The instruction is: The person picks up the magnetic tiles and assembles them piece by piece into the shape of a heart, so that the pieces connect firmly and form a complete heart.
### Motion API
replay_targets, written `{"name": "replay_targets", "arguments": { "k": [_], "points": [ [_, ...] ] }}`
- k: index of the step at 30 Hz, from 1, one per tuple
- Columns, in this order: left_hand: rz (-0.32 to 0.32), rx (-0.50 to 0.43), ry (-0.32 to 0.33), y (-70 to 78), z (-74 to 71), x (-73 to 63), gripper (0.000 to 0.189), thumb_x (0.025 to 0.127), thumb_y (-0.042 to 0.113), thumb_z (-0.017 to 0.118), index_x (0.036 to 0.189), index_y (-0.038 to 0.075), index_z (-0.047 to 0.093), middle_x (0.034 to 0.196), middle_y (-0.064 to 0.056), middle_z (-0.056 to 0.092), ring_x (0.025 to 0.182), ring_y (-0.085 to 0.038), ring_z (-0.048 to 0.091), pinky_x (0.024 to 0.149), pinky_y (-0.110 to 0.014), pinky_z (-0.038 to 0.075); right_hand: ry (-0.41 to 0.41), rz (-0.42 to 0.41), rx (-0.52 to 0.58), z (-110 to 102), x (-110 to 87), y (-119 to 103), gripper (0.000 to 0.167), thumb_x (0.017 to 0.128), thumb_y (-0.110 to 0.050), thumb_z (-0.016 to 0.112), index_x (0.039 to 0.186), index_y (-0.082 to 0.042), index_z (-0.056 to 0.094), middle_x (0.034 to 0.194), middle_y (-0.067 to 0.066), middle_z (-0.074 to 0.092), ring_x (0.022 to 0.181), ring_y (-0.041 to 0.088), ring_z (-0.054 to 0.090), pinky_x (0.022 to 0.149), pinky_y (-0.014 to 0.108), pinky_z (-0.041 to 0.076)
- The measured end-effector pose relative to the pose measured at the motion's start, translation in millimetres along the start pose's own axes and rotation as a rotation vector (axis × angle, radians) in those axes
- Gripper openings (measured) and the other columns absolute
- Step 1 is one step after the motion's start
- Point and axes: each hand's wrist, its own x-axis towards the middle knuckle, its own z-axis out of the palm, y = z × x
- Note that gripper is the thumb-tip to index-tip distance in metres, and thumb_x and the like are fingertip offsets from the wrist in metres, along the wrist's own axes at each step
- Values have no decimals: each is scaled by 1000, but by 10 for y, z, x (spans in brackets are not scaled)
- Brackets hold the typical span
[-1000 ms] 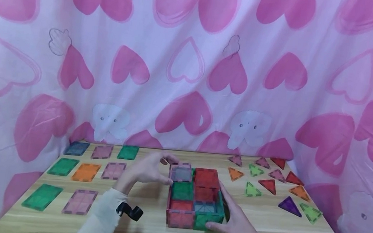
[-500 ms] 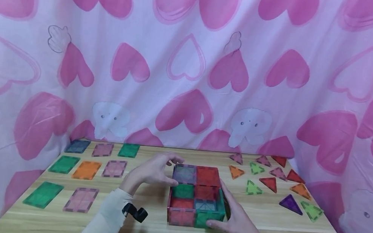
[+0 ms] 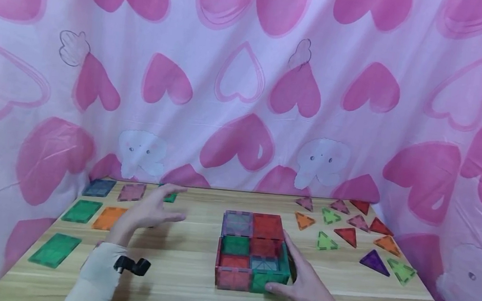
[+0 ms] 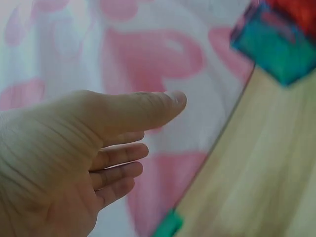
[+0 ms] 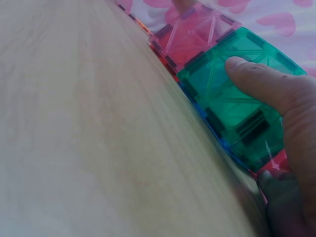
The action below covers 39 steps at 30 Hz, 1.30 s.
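Head view: the left hand (image 3: 146, 211) hovered, thumb and fingers apart, holding nothing, the orange square (image 3: 109, 219) on its left. The right hand (image 3: 306, 282) was clamped on the tile box (image 3: 233, 279), at its left. Roofing seemed in hand, the half nearest that thumb uncovered; the next move probably called for taking another square.

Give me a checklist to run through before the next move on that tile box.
1. Right hand bracing the tile box: ok, thumb on the green front tile.
2. Left hand free: ok, holds nothing, apart from the box.
3. Top fully covered: not ok, the front part is open; only the red roof tile and purplish-grey roof tile cover the back.
4. Spare square available: ok, a green square tile lies at left.
5. Far wall joined: cannot tell, hidden.
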Motion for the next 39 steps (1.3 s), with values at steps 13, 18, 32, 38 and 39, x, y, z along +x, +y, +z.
{"name": "replay_targets", "arguments": {
  "k": [13,18,32,38,39],
  "points": [
    [-181,87,-59,-590,-182,-352,85,88,26,98,156,-4,56,152,-27,63,140,-45,59,119,-68,45,4,26,-16,1,6,-11,127,86,-43,98,178,-42,10,184,5,26,168,41,25,128,76,22],
    [-206,140,-80,-604,-182,-365,79,91,21,95,156,-1,58,152,-25,63,136,-43,60,118,-69,45,1,13,-37,-19,4,-15,128,87,-44,97,180,-35,9,184,9,26,167,44,26,127,76,25],
    [-115,93,-3,-413,-78,-234,73,86,33,98,148,8,69,135,-9,74,118,-27,66,103,-53,59,-2,38,-13,8,-6,7,129,85,-43,98,180,-33,11,183,9,27,167,43,25,128,77,21],
    [120,71,101,188,-45,-146,67,85,40,98,143,15,74,132,0,76,118,-24,66,102,-53,58,1,31,0,-3,3,-15,128,85,-42,98,180,-35,12,183,8,28,167,42,25,128,77,20],
    [158,61,106,300,-19,-139,66,84,39,98,142,16,74,130,3,76,116,-22,66,101,-51,58,1,30,-1,-3,3,-17,128,85,-42,98,179,-36,12,183,7,28,167,42,25,128,77,20]
  ]
}}
